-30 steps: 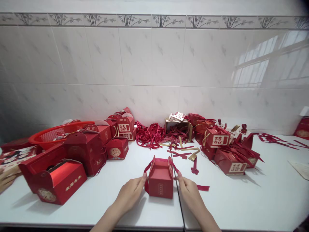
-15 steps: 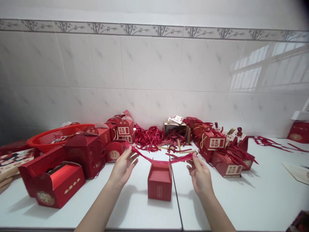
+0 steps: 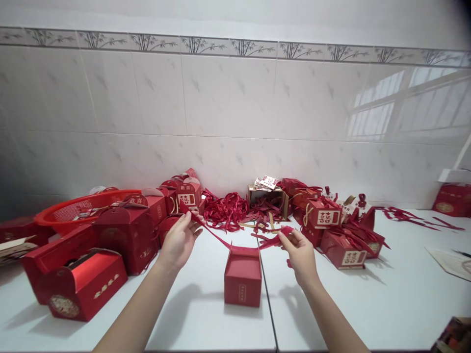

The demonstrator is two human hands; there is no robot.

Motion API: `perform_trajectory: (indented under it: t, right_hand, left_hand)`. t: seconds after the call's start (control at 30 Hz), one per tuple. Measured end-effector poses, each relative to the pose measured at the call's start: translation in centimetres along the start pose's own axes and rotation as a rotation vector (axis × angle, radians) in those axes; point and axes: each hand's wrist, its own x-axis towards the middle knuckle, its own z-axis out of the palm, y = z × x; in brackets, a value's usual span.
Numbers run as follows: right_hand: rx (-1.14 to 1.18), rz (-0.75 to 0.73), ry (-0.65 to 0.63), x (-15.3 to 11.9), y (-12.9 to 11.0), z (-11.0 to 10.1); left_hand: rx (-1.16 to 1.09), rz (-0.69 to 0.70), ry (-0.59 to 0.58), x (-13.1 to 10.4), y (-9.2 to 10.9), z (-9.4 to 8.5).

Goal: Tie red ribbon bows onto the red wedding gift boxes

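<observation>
A small red gift box point(image 3: 243, 283) stands upright on the white table in front of me. A red ribbon point(image 3: 218, 237) runs through the top of the box and comes out at both sides. My left hand point(image 3: 179, 241), raised to the left of the box, pinches one end between thumb and fingers. On the other side my right hand point(image 3: 300, 254) pinches the opposite part of the ribbon, its loose tail bunched above the fingers. Neither hand touches the box. How the ribbon passes through the box top is hidden.
Larger red boxes point(image 3: 88, 287) and a red plastic basket point(image 3: 55, 215) stand at the left. Tangled ribbons point(image 3: 227, 211) lie at the back, beside an open box point(image 3: 284, 206) of ribbon pieces. Finished-looking boxes point(image 3: 344, 250) are piled at the right. A seam crosses the tabletop point(image 3: 312, 338).
My left hand has moved left and up, drawing its ribbon end out further. My right hand has shifted slightly inward. Another person's hand at the left edge has left the view.
</observation>
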Motion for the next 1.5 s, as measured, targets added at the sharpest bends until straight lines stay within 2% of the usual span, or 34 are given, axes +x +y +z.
perform_trajectory:
  t: [0.13,0.27,0.37,0.47,0.57,0.7,0.77,0.9,1.0,1.17,1.23,1.3,1.4,1.5]
  right_hand:
    - [0.046,-0.088,0.066,0.4,-0.6,0.0]
    - [0.090,-0.181,0.144,1.6,-2.0,0.0]
    - [0.122,-0.199,0.143,2.7,-3.4,0.3]
    - [0.201,-0.217,0.093,3.5,-5.1,0.9]
    - [0.283,-0.165,-0.010,3.9,-6.9,1.7]
    - [0.343,-0.049,-0.165,3.9,-8.8,3.2]
    - [0.286,-0.001,-0.229,3.7,-9.3,3.9]
    - [0.035,-0.024,-0.313,2.8,-9.3,5.1]
    - [-0.059,-0.017,-0.354,1.8,-9.2,5.6]
    - [0.027,-0.017,-0.525,0.2,-9.0,5.9]
    - [0.069,-0.005,-0.542,-0.1,-8.5,6.1]
    - [0.131,0.034,-0.533,-0.2,-7.8,6.2]
    - [0.241,0.100,-0.547,-0.2,-6.6,6.1]
    - [0.176,0.006,-0.636,-0.1,-5.9,5.5]
  left_hand:
    - [-0.037,0.006,-0.073,0.0,0.3,0.6]
    - [-0.019,0.017,-0.169,0.0,0.6,2.2]
    - [0.026,0.022,-0.229,0.1,0.9,3.5]
    - [0.088,0.034,-0.343,0.2,0.9,4.7]
    - [0.117,0.026,-0.431,0.4,0.7,5.6]
    - [0.116,-0.013,-0.480,0.5,0.6,6.4]
    - [0.116,-0.021,-0.494,0.5,0.5,6.7]
    - [0.246,0.030,-0.522,0.1,0.3,7.3]
    - [0.393,0.066,-0.537,-0.3,-0.2,7.7]
    - [0.623,0.135,-0.533,-1.2,-0.8,8.4]
    - [0.720,0.155,-0.514,-1.5,-0.8,8.4]
    - [0.786,0.131,-0.528,-1.6,-0.8,8.0]
    - [0.798,0.020,-0.619,-1.6,-0.7,6.9]
    - [0.629,-0.120,-0.689,-1.3,-0.8,5.6]
